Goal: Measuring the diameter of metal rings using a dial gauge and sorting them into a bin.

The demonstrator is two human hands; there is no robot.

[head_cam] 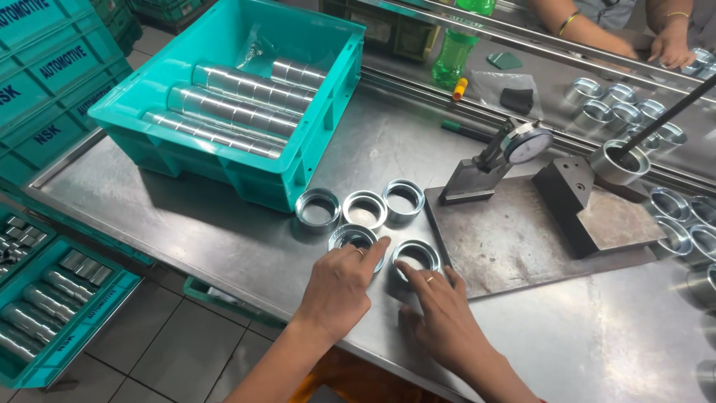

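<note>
My left hand (341, 282) rests on a shiny metal ring (349, 237) on the steel table (186, 216), fingers curled over its rim. My right hand (440, 313) lies flat beside another ring (415, 256), fingertips touching its near side. Three more rings (318, 208) stand in a row just beyond, near the teal crate (298, 160). Whether either hand truly grips its ring is unclear.
The teal crate holds stacked rows of rings. A dial gauge (526, 144) stands on a dark steel plate (514, 239) to the right. More rings (675, 216) line the right side. Another person's hands (667, 45) work at the far side. A green bottle (455, 48) stands behind.
</note>
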